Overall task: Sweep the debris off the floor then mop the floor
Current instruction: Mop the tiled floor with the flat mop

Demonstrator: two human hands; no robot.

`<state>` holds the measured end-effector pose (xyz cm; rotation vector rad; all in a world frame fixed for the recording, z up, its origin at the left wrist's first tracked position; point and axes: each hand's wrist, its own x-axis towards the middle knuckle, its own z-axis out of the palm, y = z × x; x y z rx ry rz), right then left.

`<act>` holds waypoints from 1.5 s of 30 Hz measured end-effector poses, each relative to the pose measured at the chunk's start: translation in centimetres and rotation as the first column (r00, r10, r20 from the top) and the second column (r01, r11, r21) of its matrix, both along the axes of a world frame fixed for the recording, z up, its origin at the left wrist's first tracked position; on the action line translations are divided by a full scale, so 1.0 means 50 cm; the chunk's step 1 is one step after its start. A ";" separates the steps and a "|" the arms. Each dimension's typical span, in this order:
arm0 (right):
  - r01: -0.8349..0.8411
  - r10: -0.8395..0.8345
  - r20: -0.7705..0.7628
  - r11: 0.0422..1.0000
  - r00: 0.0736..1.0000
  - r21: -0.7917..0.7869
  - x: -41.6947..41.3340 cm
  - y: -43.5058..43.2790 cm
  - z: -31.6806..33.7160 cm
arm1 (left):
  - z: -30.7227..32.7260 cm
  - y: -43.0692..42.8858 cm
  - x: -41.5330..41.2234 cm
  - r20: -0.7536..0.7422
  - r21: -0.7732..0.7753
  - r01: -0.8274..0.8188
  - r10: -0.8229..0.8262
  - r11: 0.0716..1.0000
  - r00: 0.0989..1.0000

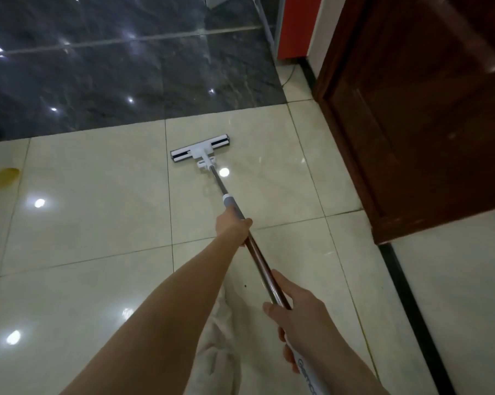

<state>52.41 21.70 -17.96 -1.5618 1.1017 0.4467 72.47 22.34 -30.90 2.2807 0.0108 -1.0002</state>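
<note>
A flat mop with a white head (200, 148) lies on the glossy cream floor tiles (98, 223), close to the edge of the dark marble slab. Its metal handle (262, 267) runs back toward me. My left hand (232, 228) grips the handle just below the grey collar, arm stretched forward. My right hand (296, 312) grips the handle lower down, above the white lettered end piece. A tiny dark speck (245, 286) sits on the tile under the handle.
A dark wooden door (428, 109) stands at the right, with a black threshold strip (411, 309) below it. Dark polished marble (98, 67) fills the top left. A yellow object (3, 176) lies at the left edge. A red panel (296, 27) and a thin cable (288, 75) are behind.
</note>
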 end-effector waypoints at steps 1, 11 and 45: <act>-0.003 0.003 0.013 1.000 1.000 -0.002 0.045 -0.011 0.000 | -0.002 -0.012 0.046 0.001 -0.008 -0.007 0.007 1.000 1.000; -0.034 0.031 0.122 0.999 0.992 0.021 0.461 -0.072 -0.023 | -0.011 -0.072 0.462 -0.034 -0.044 0.016 -0.017 0.999 0.999; -0.636 0.636 -0.030 0.769 0.771 -0.070 -0.102 0.016 0.118 | 0.104 0.241 -0.149 -0.354 -0.070 -0.391 0.344 0.918 0.870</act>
